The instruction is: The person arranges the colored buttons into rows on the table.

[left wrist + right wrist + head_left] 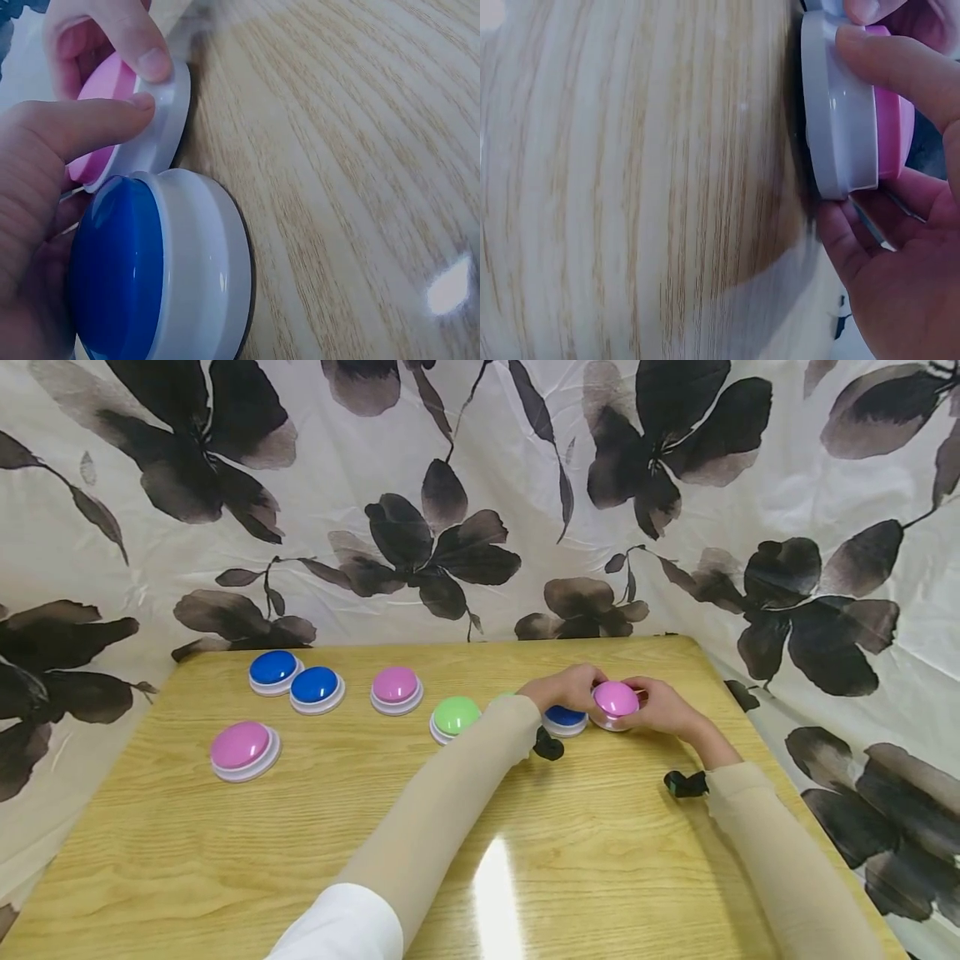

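Note:
A pink dome push button (617,697) with a white base is at the right end of the row. My left hand (573,687) grips its left side, thumb against the white rim, as the left wrist view shows. My right hand (663,708) holds the opposite side, its thumb on the base (841,112) and its fingers curled around the edge. Under my left palm a blue push button (116,262) sits close beside the pink one. A green button (456,716) stands left of my left forearm, and a second green one (505,696) is mostly hidden behind the wrist.
Farther left on the wooden table (300,843) lie two touching blue buttons (273,667), a pink button (395,685) and a nearer pink button (240,746). A floral curtain (480,485) hangs behind the table's back edge and along the sides.

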Motion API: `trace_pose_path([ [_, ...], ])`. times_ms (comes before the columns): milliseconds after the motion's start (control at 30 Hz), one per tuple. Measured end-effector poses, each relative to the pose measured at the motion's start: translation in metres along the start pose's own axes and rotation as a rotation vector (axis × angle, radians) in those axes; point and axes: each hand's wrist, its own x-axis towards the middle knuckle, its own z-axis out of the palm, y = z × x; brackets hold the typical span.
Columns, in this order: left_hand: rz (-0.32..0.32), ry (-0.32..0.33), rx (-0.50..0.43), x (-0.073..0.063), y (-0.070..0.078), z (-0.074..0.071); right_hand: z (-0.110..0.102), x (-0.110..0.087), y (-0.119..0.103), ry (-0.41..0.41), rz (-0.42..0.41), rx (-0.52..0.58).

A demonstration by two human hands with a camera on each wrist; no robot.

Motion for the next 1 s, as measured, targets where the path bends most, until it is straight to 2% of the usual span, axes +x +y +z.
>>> trace_pose_path([
  [333, -0.010, 0.014, 0.039, 0.001, 0.001, 0.000, 0.000, -0.002, -0.008, -0.010, 0.007, 0.000],
  [533, -0.018, 0.020, 0.029, 0.000, 0.000, 0.001, 0.002, 0.000, -0.011, -0.005, -0.005, -0.002],
  [1000, -0.016, 0.019, 0.062, -0.003, 0.002, 0.006, 0.004, -0.002, -0.001, -0.021, 0.004, 0.006],
])
